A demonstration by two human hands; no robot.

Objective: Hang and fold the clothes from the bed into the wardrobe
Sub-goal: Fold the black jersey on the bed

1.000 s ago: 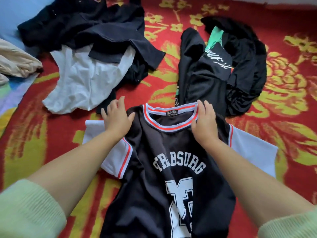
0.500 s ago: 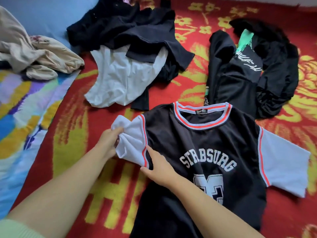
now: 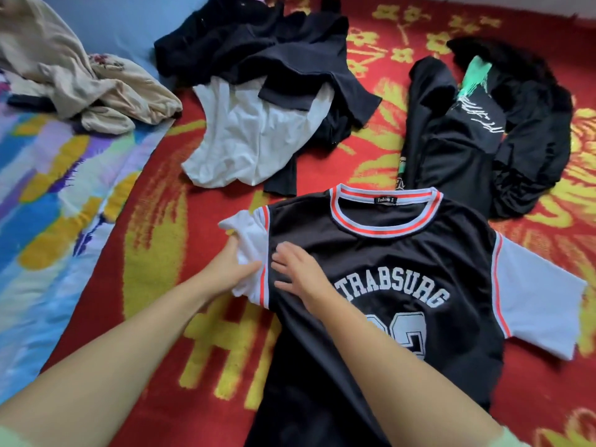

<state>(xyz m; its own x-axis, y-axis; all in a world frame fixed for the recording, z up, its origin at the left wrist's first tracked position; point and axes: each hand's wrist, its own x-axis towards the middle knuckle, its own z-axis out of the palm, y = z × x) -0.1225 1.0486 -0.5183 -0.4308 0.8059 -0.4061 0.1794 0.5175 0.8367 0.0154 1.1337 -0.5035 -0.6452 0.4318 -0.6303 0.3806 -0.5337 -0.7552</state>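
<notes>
Black mesh with white sleeves, the jersey lies face up on the bed's red floral blanket, near the viewer. The left hand has its grip bunched round the white left sleeve; the right hand lies flat, fingers apart, pressing the chest beside the sleeve seam. To fold well, I judge, keep that flat palm as the anchor along the seam, carry the sleeve over in one smooth pass, then flatten any creases.

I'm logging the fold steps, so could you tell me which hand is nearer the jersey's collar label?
Right. The right hand rests on the jersey chest below the collar label; the left hand grips the bunched sleeve.
</notes>
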